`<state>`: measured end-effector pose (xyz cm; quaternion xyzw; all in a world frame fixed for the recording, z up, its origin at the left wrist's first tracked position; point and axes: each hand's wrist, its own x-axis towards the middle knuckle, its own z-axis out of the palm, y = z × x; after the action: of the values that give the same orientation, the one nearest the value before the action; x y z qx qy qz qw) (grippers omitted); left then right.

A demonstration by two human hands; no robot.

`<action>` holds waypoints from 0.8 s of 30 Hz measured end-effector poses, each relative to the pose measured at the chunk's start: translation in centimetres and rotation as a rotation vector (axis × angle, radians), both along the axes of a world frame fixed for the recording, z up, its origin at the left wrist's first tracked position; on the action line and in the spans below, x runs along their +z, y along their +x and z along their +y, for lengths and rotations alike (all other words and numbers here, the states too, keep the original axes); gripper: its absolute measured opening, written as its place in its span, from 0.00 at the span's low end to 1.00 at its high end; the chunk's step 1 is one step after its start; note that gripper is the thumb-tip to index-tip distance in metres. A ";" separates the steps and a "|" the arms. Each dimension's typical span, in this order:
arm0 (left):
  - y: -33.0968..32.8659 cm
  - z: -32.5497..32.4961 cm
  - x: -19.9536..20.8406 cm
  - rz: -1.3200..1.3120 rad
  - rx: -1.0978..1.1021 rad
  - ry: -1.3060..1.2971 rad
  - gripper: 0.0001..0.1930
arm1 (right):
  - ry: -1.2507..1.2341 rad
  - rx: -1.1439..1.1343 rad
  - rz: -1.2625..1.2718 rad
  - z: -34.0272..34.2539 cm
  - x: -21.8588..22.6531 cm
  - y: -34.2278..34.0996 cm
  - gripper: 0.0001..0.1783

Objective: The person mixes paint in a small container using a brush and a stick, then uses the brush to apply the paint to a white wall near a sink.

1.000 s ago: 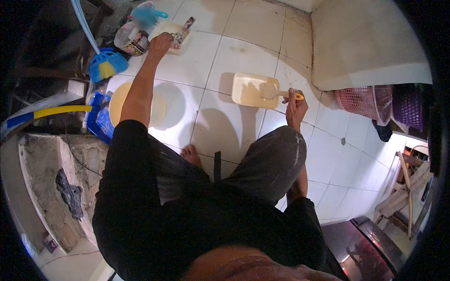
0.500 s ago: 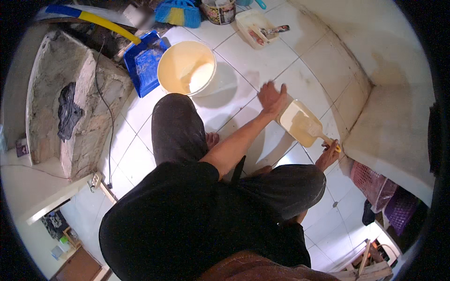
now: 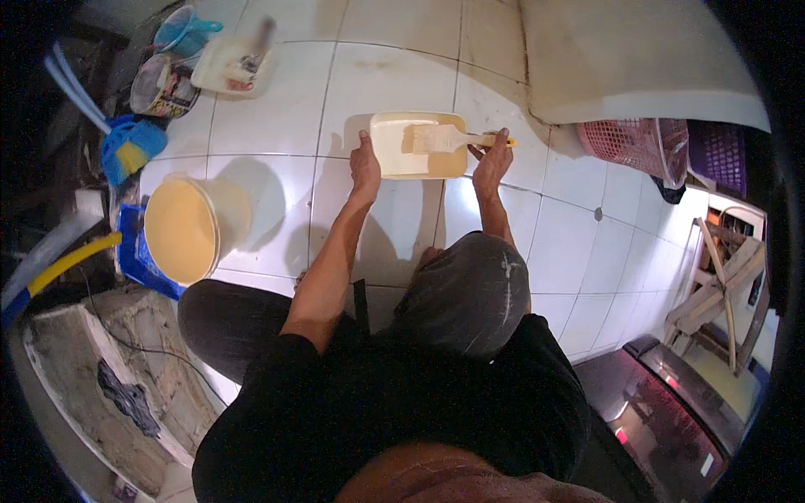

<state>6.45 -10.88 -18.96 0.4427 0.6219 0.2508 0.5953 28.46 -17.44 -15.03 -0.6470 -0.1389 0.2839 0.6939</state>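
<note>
A cream rectangular tray (image 3: 391, 127) holding pale paint is in front of my knees. At its left end is my left hand (image 3: 366, 170), closed on the rim with the thumb up along the side; the other fingers are mostly hidden. A wide paintbrush (image 3: 442, 138) rests across the tray, its bristles coated in cream paint and its handle pointing right. My right hand (image 3: 492, 162) grips that handle beside the tray's right end. Whether its fingers also bear the tray, I cannot tell.
Left of me stands a cream-filled bucket (image 3: 180, 230) next to a blue dustpan (image 3: 134, 243) and a blue-yellow broom (image 3: 130, 149). Farther back are a second tray (image 3: 220, 67) and a paint-stained tub (image 3: 163, 86). A wall block (image 3: 646, 63) and a pink basket (image 3: 629, 138) border the right.
My view has turned to the right. My left hand, earlier spread beside the tray, now holds its left end. My right hand still has the paintbrush.
</note>
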 end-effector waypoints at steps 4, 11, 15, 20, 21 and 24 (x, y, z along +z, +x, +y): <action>0.5 -0.9 2.1 -0.171 0.124 -0.136 0.40 | 0.018 -0.031 0.099 0.0 0.4 -0.8 0.27; 1.8 -1.1 3.5 -0.561 0.026 -0.281 0.38 | -0.001 -0.152 0.056 0.2 -0.1 0.3 0.24; 0.7 -1.0 -0.9 -0.522 0.044 -0.154 0.41 | -0.016 -0.134 -0.017 0.3 -0.3 0.2 0.22; 1.5 -2.0 1.5 -0.567 -0.087 -0.110 0.37 | 0.063 -0.165 0.037 -1.4 -0.7 0.6 0.21; 1.5 -1.7 1.9 -0.545 -0.148 -0.063 0.36 | 0.073 -0.197 0.067 -1.3 -0.1 0.8 0.21; 1.2 -0.8 4.0 -0.460 -0.086 -0.086 0.28 | 0.059 -0.128 -0.044 -0.5 2.2 1.3 0.22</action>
<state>7.69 -11.66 -14.92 0.3740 0.4607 0.2926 0.7499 29.72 -17.98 -12.84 -0.6398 -0.1206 0.2206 0.7262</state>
